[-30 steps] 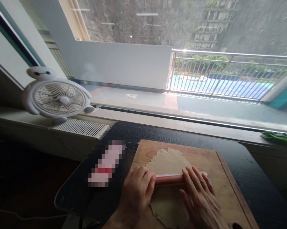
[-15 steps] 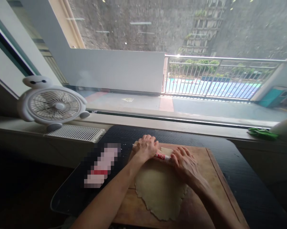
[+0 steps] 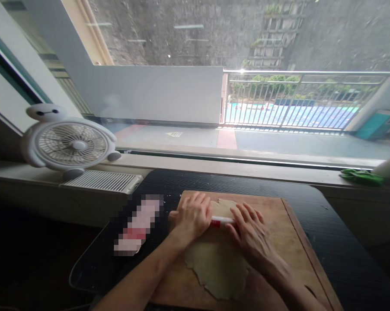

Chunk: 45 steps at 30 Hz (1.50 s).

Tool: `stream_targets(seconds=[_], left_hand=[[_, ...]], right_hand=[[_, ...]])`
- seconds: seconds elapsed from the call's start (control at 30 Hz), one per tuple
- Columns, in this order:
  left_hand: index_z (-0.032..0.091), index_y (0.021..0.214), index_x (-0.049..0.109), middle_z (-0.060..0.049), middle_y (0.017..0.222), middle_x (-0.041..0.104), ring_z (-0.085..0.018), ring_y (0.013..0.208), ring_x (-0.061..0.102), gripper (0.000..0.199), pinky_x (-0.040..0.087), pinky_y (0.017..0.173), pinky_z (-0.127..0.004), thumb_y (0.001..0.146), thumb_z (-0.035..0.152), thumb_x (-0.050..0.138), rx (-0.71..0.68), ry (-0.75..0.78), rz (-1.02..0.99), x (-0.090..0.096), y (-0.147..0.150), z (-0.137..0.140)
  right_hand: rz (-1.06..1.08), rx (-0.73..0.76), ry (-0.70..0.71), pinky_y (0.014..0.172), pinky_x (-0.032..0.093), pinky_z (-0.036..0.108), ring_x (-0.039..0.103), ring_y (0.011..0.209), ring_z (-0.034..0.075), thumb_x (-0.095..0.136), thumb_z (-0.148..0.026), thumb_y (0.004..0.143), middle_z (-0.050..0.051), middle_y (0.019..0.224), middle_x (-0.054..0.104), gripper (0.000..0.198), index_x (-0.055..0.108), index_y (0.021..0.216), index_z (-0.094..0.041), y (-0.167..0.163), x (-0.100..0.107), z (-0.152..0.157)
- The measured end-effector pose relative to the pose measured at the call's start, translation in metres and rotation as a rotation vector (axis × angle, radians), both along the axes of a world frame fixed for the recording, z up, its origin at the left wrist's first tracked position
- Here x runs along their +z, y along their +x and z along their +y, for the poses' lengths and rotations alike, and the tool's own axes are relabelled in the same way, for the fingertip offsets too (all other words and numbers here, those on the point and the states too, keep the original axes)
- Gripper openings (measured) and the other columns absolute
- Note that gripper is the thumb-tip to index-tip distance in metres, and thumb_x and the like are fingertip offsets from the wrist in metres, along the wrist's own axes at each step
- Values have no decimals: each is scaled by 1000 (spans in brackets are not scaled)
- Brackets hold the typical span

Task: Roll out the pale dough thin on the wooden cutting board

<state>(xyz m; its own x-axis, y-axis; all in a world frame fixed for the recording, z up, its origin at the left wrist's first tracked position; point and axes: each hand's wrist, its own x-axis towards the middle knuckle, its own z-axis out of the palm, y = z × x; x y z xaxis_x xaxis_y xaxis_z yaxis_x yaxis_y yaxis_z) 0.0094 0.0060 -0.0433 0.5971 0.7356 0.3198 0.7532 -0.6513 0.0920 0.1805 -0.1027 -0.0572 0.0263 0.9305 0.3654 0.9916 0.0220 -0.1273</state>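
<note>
A flat sheet of pale dough (image 3: 219,268) with a ragged edge lies on a wooden board (image 3: 289,242). Across its far part rests a white-and-red rolling pin (image 3: 222,221), seen only between my hands. My left hand (image 3: 193,216) curls over the pin's left part, fingers together. On the right part, my right hand (image 3: 251,226) grips the pin from above, its fingers bent over it and its thumb on the near side. Both ends of the pin are hidden under my hands. A strip of dough shows beyond the pin.
The board sits on a dark table (image 3: 324,224). To its left lies a blurred pinkish item (image 3: 138,226). A white fan (image 3: 73,142) stands on the ledge by the window, and a green cloth (image 3: 362,177) lies on the sill at right.
My hands and the rolling pin have come slightly nearer to me. The pin has turned, so less red shows. More dough and the board's far left corner are visible beyond it.
</note>
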Motion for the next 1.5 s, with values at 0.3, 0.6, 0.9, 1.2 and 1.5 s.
stream_targets(seconds=[0.3, 0.6, 0.9, 1.2, 1.5], left_hand=[[20, 100, 62, -7, 106, 64, -23, 105, 53, 30, 42, 86, -39, 87, 32, 38, 167, -92, 19, 6, 39, 49], [20, 137, 35, -5, 141, 40, -24, 132, 30, 50, 23, 108, -45, 89, 32, 38, -155, 74, 21, -12, -48, -55], [23, 105, 61, -6, 117, 61, -24, 118, 46, 34, 36, 96, -44, 90, 37, 34, 59, -97, -2, 2, 24, 30], [20, 117, 56, -7, 124, 57, -25, 120, 44, 37, 32, 101, -44, 89, 34, 36, -26, 9, -56, -1, -2, -19], [17, 137, 34, -9, 141, 38, -26, 132, 30, 58, 22, 108, -47, 87, 45, 41, -143, 60, 22, -8, -27, -40]], right_hand=[[77, -100, -155, 91, 37, 35, 45, 114, 21, 30, -37, 93, 5, 109, 57, 31, 58, 97, -24, 20, 18, 49], [-131, 100, 95, 105, 19, 45, 25, 132, 27, 46, -37, 85, 10, 143, 32, 61, 28, 140, -16, -26, -18, -69], [50, -118, -95, 97, 31, 38, 41, 118, 22, 31, -40, 93, 5, 117, 56, 34, 58, 106, -25, 8, 15, 40], [18, 2, -20, 100, 30, 38, 38, 123, 22, 37, -36, 91, 5, 126, 51, 36, 49, 122, -24, -2, 1, -9], [-14, 20, 44, 104, 23, 43, 31, 128, 25, 41, -39, 89, 7, 136, 42, 49, 37, 134, -21, -13, -9, -39]])
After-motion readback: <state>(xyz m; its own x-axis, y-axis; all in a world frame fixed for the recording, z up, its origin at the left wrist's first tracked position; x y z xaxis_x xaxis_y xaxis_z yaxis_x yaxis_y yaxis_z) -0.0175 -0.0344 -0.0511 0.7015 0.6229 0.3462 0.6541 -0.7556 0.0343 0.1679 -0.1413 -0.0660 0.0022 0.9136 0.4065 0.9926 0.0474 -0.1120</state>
